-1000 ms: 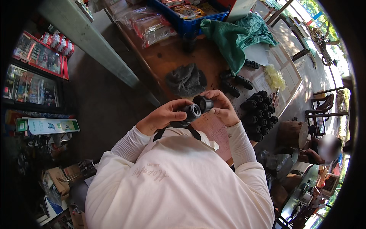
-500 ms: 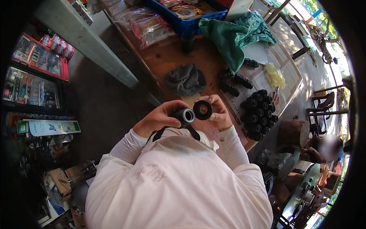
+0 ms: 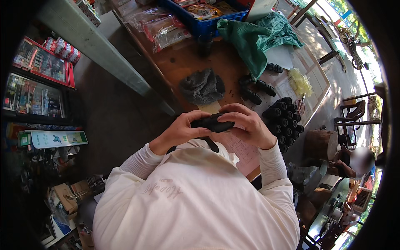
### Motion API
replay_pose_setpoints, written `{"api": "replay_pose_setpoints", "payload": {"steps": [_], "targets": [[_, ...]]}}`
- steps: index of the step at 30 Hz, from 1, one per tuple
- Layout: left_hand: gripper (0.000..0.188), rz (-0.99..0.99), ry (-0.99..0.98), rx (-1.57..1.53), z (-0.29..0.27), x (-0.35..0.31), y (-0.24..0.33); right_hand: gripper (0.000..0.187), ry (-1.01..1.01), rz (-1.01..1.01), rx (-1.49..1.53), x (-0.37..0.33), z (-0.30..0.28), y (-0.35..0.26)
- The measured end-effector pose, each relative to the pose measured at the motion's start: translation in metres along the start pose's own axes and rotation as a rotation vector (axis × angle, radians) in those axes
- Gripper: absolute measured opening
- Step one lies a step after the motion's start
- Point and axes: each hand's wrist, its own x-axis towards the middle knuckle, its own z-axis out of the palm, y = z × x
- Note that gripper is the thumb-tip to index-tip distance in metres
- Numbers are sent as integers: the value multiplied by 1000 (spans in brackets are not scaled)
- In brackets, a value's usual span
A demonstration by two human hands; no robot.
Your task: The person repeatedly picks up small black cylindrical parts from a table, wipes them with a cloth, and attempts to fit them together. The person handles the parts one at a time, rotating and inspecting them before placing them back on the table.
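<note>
A black plastic pipe fitting [image 3: 207, 123] is held level close in front of my chest. My left hand [image 3: 178, 131] is closed round its left end. The fingers and thumb of my right hand [image 3: 251, 126] grip the black ring nut [image 3: 223, 121] at the other end, which meets the body. My fingers hide part of the joint. A crumpled dark grey cloth [image 3: 202, 86] lies on the table just beyond my hands. To the right stands a cluster of several black fittings [image 3: 284, 121], and a few longer black couplings [image 3: 265, 88] lie behind them.
The brown table [image 3: 175, 68] carries a blue crate [image 3: 200, 23] of packets, clear plastic bags [image 3: 166, 33], a green cloth [image 3: 250, 39], a yellowish plastic wad [image 3: 301, 82] and scissors [image 3: 300, 104]. A metal post [image 3: 108, 54] slants at the left. Another person [image 3: 346, 162] is at far right.
My right hand has brought the ring nut, held apart and face-on before, against the fitting's end. The fitting has turned from facing me to lying sideways between both hands.
</note>
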Motion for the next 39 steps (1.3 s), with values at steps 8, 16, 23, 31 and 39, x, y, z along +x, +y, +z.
{"api": "replay_pose_setpoints", "payload": {"steps": [8,16,23,31,39], "targets": [[47,-55,-68,-204,-2,2,-8,44,-82,-13,-47,3,-15,-12],[48,80,-63,-125,-2,11,-14,49,-76,-8,-171,10,-19,-18],[46,66,-64,-81,-3,11,-18,43,-119,162,-96,13,-19,-14],[46,26,-18,-8,-7,13,-19,39,18,346,-32,9,-5,-14],[53,18,-138,-185,-7,16,-22,40,-31,348,-278,0,-24,-14]]}}
